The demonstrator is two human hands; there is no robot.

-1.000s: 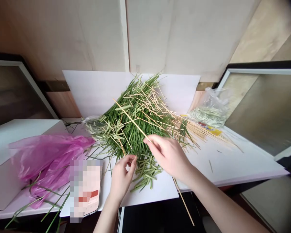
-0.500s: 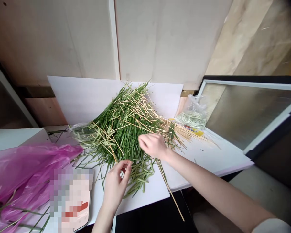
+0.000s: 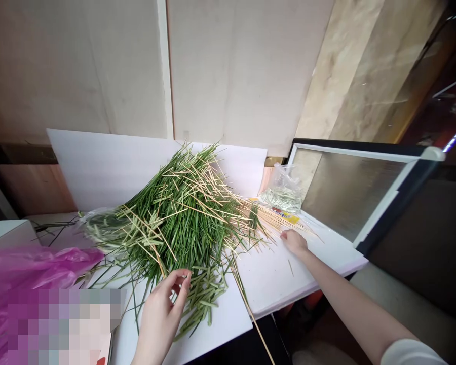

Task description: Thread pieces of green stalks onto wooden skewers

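A big heap of long green grassy leaves (image 3: 192, 228) lies on the white tabletop, with thin straw-coloured sticks (image 3: 203, 185) strewn over it. My left hand (image 3: 161, 306) is at the heap's front edge, thumb and index fingertips pinched together; whatever is between them is too small to make out. Just right of it lie short cut green stems (image 3: 205, 299). My right hand (image 3: 294, 242) is closed at the right, close to the ends of a spread of pale sticks (image 3: 275, 218). Its fingertips are partly hidden, so I cannot tell what they hold.
A clear bag of pale green pieces (image 3: 283, 195) stands at the back right, beside a framed panel (image 3: 338, 197). At left are a pink plastic bag (image 3: 34, 276) and a blurred-out device (image 3: 79, 324). One long stick (image 3: 260, 334) overhangs the front edge.
My right hand has moved right, away from the leaf heap to the ends of the sticks. My left hand keeps its pinch. The view has swung to the right.
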